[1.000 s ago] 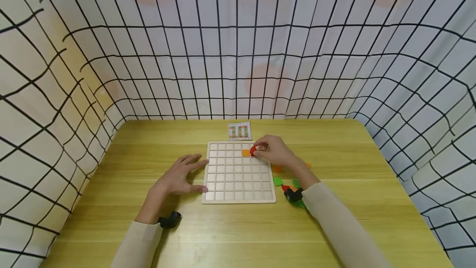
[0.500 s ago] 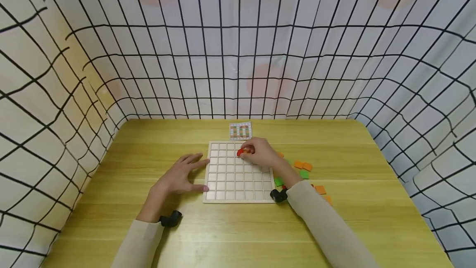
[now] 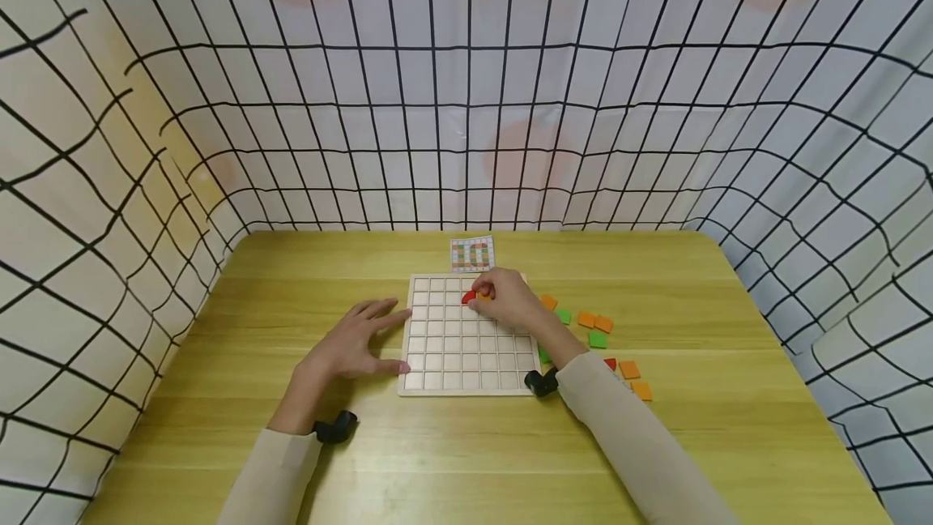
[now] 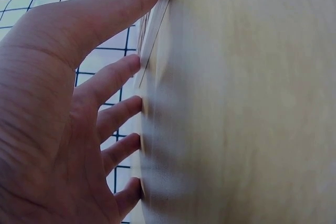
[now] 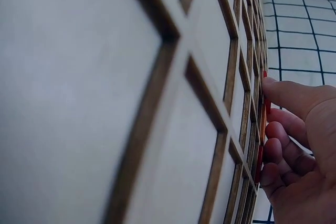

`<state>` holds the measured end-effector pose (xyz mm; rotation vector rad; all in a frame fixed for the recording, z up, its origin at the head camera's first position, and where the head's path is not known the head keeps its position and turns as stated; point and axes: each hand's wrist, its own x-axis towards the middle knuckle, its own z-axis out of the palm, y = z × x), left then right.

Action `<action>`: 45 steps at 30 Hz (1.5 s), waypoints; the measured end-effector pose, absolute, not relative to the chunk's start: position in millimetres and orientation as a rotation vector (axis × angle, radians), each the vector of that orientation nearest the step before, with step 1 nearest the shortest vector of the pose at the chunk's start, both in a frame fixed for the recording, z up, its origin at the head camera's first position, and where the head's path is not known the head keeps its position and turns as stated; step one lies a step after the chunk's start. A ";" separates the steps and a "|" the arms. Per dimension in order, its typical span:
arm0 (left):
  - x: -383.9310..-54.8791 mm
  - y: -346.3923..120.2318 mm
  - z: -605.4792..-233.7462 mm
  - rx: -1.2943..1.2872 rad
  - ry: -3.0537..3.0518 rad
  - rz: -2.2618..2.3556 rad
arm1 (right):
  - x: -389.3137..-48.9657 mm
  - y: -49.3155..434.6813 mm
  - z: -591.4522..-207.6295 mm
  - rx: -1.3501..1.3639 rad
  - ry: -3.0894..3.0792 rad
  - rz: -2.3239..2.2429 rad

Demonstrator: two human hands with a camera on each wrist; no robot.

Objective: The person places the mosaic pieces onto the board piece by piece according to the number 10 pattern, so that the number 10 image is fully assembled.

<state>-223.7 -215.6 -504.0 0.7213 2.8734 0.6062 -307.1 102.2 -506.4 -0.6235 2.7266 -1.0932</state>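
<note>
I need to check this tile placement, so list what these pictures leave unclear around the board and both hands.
- Head view: the right hand covers the orange tile and part of the red tile; whether red sits in a cell is hidden.
- Head view: the pattern card is too small to read.
- Right wrist view: the board fills the frame edge-on; the red tile is a sliver.
- Left wrist view: blurred; only the left hand and the tabletop show.

Board (image 3: 466, 339) sits mid-surface (image 3: 466, 460), card (image 3: 471, 254) just behind it. Left hand (image 3: 350, 347) lies flat on the surface at the board's left edge, thumb touching it. Right hand (image 3: 510, 300) is over the board's back rows, on a tile (image 3: 469, 296) there. Loose tiles (image 3: 594, 330) are scattered right of the board.
</note>
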 end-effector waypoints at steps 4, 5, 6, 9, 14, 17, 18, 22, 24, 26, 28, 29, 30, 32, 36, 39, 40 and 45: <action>-223.3 -214.9 -501.8 0.720 2.872 0.604 | -307.9 102.7 -505.5 -0.623 2.726 -1.091; -223.2 -214.8 -501.1 0.721 2.871 0.606 | -308.2 102.8 -505.3 -0.622 2.725 -1.091; -223.1 -214.7 -500.5 0.722 2.872 0.607 | -308.3 103.1 -505.1 -0.620 2.725 -1.091; -222.9 -214.4 -498.8 0.727 2.872 0.612 | -308.5 104.0 -504.4 -0.624 2.719 -1.099; -222.9 -215.1 -499.6 0.728 2.871 0.605 | -309.0 106.8 -503.6 -0.636 2.720 -1.165; -223.5 -215.9 -501.0 0.725 2.873 0.601 | -309.2 110.2 -501.3 -0.635 2.736 -1.203; -223.7 -216.0 -501.2 0.722 2.874 0.599 | -309.0 112.0 -500.5 -0.630 2.742 -1.206; -223.7 -215.0 -501.5 0.719 2.870 0.602 | -306.6 125.5 -496.9 -0.623 2.748 -1.215; -223.7 -214.1 -501.5 0.720 2.865 0.606 | -304.6 134.0 -494.5 -0.621 2.754 -1.206; -223.7 -213.6 -501.7 0.721 2.862 0.604 | -302.3 143.2 -491.1 -0.609 2.766 -1.185; -223.9 -213.5 -502.0 0.718 2.865 0.597 | -299.8 152.7 -487.9 -0.600 2.788 -1.154; -223.9 -213.7 -502.3 0.718 2.868 0.593 | -298.4 158.2 -487.0 -0.593 2.797 -1.142; -223.9 -213.9 -502.5 0.717 2.871 0.593 | -297.2 164.1 -486.6 -0.587 2.810 -1.128; -223.6 -214.3 -503.2 0.717 2.874 0.591 | -294.6 176.6 -486.5 -0.588 2.838 -1.105; -222.6 -214.6 -503.9 0.719 2.873 0.601 | -287.1 202.2 -486.6 -0.610 2.888 -1.048; -221.9 -214.3 -503.8 0.721 2.874 0.603 | -278.8 220.2 -486.8 -0.613 2.910 -1.006; -221.9 -214.2 -503.8 0.722 2.875 0.603 | -276.0 225.8 -487.3 -0.610 2.913 -0.999; -222.1 -214.2 -503.9 0.730 2.875 0.603 | -262.3 252.3 -492.1 -0.657 2.945 -0.955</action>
